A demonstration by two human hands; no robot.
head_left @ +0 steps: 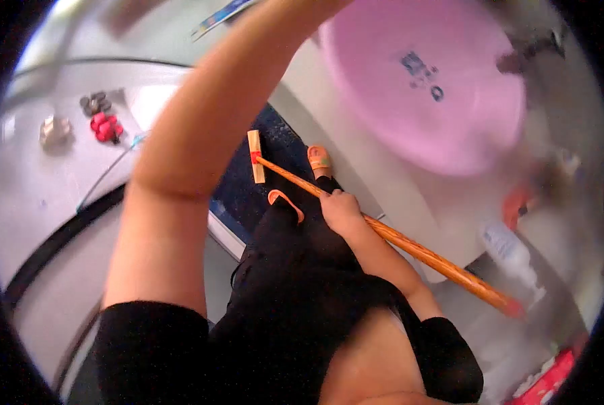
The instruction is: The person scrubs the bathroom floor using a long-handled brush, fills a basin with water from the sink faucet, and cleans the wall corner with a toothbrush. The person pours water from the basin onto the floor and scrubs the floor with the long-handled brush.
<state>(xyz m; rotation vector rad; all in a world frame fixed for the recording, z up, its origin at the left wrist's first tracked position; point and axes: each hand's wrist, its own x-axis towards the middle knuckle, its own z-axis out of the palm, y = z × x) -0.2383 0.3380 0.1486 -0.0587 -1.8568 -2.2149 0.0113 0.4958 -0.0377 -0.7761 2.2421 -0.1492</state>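
Note:
My right hand (341,209) is closed around an orange, wood-patterned pole (430,255). The pole slants from the lower right up to a pale wooden crosspiece (255,162) with a red joint, which lies over a dark blue mat (238,196) near my feet. Whether the crosspiece carries bristles or a blade, I cannot tell. My left arm (200,142) stretches up across the view, and its hand is beyond the top edge. Near where that arm leaves the view is a large pink basin (450,138) with a dark printed mark on it.
Orange slippers (319,158) are on my feet. Leftward, red (106,127), grey (95,103) and whitish (55,131) lobed items sit against a pale surface, above a black curved band (52,246). A blurred white bottle (507,248) stands at right, near the pole's end.

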